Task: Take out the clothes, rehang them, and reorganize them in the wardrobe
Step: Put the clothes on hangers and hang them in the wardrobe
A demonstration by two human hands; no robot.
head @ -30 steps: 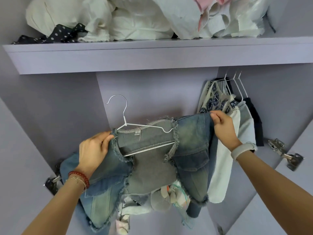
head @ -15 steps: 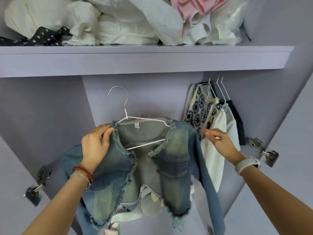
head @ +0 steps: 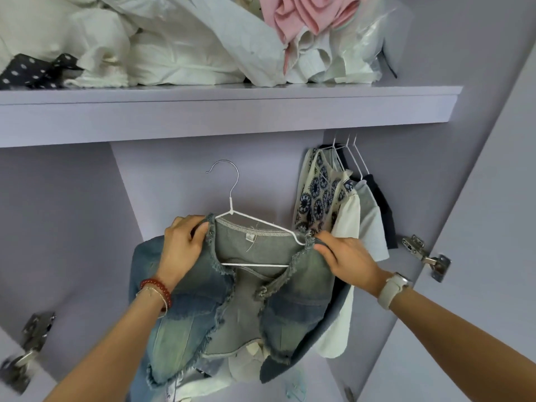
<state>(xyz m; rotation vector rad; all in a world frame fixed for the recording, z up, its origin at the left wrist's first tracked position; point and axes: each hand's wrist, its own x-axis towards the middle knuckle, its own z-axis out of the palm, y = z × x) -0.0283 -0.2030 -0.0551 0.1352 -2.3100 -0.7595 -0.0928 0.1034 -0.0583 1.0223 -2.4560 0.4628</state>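
Denim jacket [head: 232, 300] sits on a white hanger [head: 255, 227], held up before the wardrobe's back wall, below the shelf [head: 232, 111]. Left hand [head: 182, 248] pinches the left collar edge; right hand [head: 345, 259] pinches the right shoulder. Hung clothes [head: 333, 204] are at right, just beside the jacket.

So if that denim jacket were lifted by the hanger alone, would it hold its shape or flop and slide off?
The denim jacket probably flops: its sleeve and hem sag in folds. It might slide, since the white wire hanger looks thin and smooth, and the left hand and right hand are holding its shoulders in place.
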